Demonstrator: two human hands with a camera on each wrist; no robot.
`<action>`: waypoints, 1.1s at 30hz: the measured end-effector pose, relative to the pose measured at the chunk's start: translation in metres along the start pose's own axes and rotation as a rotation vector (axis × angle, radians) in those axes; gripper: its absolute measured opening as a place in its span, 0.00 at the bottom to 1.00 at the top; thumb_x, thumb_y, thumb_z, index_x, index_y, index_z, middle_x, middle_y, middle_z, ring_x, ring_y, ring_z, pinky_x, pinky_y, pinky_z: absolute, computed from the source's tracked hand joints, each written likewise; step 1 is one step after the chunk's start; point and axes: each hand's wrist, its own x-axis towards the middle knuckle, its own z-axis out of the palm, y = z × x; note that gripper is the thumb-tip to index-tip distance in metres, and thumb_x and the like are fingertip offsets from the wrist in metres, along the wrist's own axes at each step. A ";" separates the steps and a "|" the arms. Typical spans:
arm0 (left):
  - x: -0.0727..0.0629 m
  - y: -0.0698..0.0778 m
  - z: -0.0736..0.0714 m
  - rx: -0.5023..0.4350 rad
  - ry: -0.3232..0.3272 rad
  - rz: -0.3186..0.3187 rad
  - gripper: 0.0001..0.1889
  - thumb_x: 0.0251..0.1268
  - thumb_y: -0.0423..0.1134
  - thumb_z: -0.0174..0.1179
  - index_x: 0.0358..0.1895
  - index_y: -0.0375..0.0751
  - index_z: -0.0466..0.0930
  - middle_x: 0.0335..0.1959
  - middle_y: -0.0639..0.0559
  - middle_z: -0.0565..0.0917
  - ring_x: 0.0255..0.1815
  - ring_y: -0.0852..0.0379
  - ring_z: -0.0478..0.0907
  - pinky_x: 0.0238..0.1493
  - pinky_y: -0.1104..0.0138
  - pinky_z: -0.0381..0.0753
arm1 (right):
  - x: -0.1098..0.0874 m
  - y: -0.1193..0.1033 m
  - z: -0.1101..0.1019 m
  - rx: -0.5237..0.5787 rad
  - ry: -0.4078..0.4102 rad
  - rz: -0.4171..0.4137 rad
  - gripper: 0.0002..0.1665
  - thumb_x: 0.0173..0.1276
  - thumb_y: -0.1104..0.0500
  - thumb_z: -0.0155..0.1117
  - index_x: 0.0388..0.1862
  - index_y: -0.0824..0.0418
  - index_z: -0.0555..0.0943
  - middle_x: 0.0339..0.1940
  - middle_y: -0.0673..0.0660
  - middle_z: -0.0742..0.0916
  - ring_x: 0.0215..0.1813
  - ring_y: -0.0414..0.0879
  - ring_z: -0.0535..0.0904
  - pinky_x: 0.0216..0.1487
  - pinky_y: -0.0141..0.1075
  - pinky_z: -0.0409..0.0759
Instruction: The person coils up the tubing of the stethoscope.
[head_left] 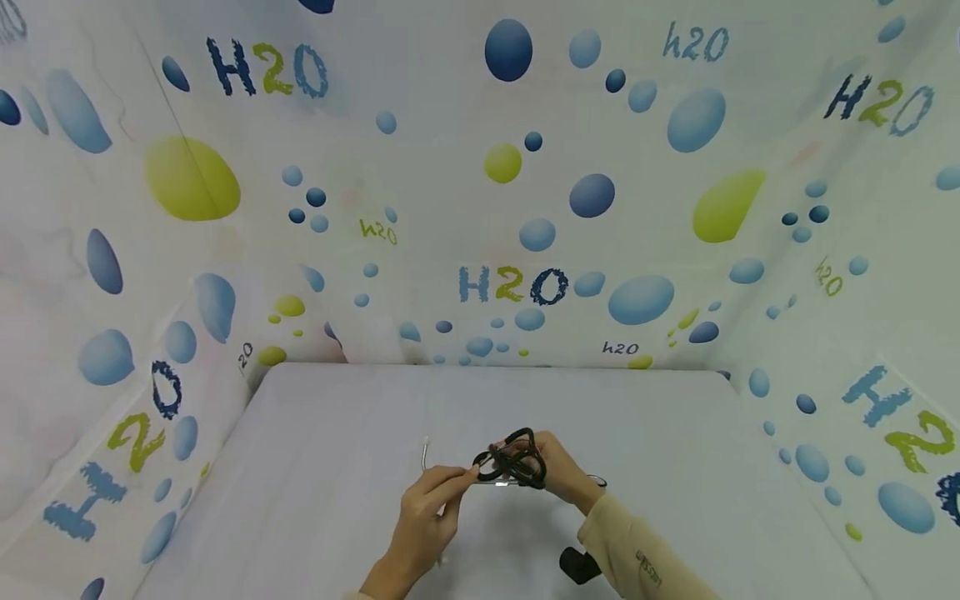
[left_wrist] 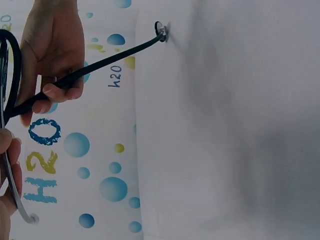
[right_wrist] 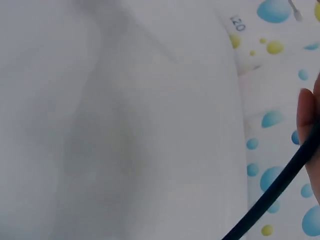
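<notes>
The bench [head_left: 322, 450] offers room left of the left hand [head_left: 429, 507]. The looped black stethoscope [head_left: 517, 463] blocks the gap to the right hand [head_left: 564, 472].

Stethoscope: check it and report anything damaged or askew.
Nothing stands out: the stethoscope shows no visible damage, and its looped black tubing between left hand and right hand looks like ordinary handling.
</notes>
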 end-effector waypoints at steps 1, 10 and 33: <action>0.002 0.000 0.000 0.010 0.002 -0.009 0.16 0.72 0.35 0.47 0.39 0.31 0.85 0.32 0.48 0.82 0.30 0.55 0.80 0.35 0.76 0.79 | 0.000 -0.001 0.003 -0.022 0.029 -0.011 0.34 0.65 0.44 0.58 0.39 0.79 0.80 0.35 0.68 0.86 0.38 0.43 0.84 0.41 0.36 0.81; 0.009 -0.002 0.001 0.096 0.047 -0.043 0.17 0.72 0.36 0.46 0.39 0.30 0.85 0.30 0.46 0.82 0.29 0.53 0.80 0.35 0.76 0.79 | -0.010 0.002 0.027 -0.148 0.115 0.053 0.13 0.70 0.66 0.53 0.45 0.77 0.78 0.34 0.69 0.86 0.31 0.53 0.85 0.38 0.36 0.83; 0.008 -0.020 -0.003 0.479 0.007 -0.020 0.25 0.27 0.11 0.57 0.35 0.33 0.85 0.26 0.43 0.79 0.25 0.50 0.76 0.27 0.59 0.76 | -0.037 -0.062 0.031 -0.404 -0.051 0.278 0.06 0.65 0.66 0.60 0.35 0.71 0.81 0.21 0.54 0.84 0.21 0.35 0.76 0.22 0.28 0.76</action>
